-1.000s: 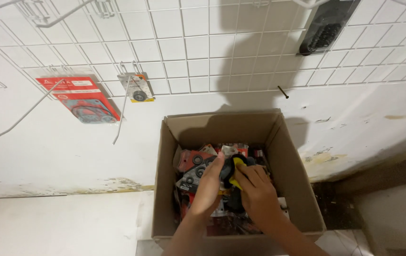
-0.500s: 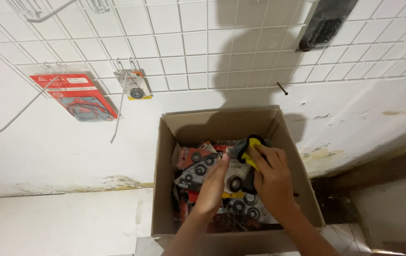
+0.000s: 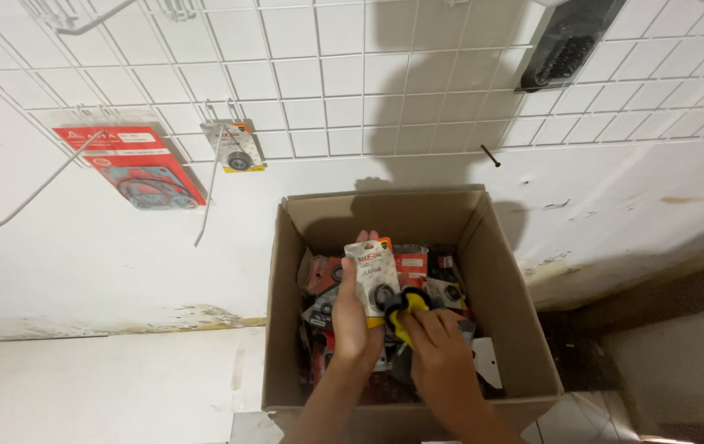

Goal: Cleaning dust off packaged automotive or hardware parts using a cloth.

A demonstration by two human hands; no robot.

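An open cardboard box (image 3: pixel 510 312) stands against a white wall, filled with several small packaged parts (image 3: pixel 418 267). My left hand (image 3: pixel 352 316) holds up a small silvery packet (image 3: pixel 372 275) with a dark round part in it, over the box's middle. My right hand (image 3: pixel 442 353) is beside it, fingers closed around a yellow and black item (image 3: pixel 401 312) that touches the packet's lower edge.
A white wire grid (image 3: pixel 352 74) covers the wall above. On it hang a red flat package (image 3: pixel 134 164), a small packet with a round part (image 3: pixel 237 148) and a black brush-like object (image 3: pixel 566 45). Long wire hooks (image 3: pixel 39 185) stick out at the left.
My left hand has lifted a silvery packet out of the box's contents and holds it upright. My right hand moved down and left with the yellow and black item.
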